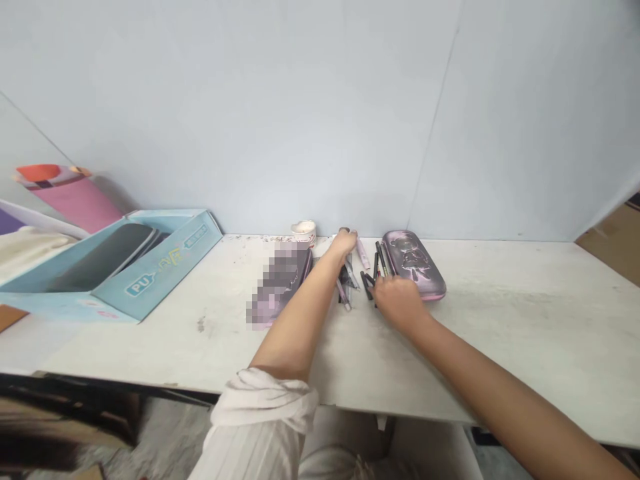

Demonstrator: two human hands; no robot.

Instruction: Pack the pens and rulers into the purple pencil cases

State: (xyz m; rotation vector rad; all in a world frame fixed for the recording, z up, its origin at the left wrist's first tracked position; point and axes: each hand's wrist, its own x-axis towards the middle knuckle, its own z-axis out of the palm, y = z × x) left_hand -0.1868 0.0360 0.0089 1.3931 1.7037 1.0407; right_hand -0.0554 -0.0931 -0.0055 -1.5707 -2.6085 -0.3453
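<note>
My left hand (347, 241) reaches toward the back of the table with its fingers curled; what they hold, if anything, is too small to make out. Just below it lie several loose pens (345, 293), and a pale pink pen (363, 255) is close by on its right. My right hand (399, 295) is closed at the fingertips around a black pen (367, 283). More black pens (381, 257) lie right behind it. A shiny purple pencil case (415, 263) rests to the right of the pens. Another purple pencil case (287, 283) is partly behind my left forearm.
A white cup (304, 231) stands against the grey wall (300, 120). At the left, a light blue open box (175, 260) holds a dark case (120, 250). Behind the box is a pink item (80, 200). A brown carton (615, 237) shows at the far right.
</note>
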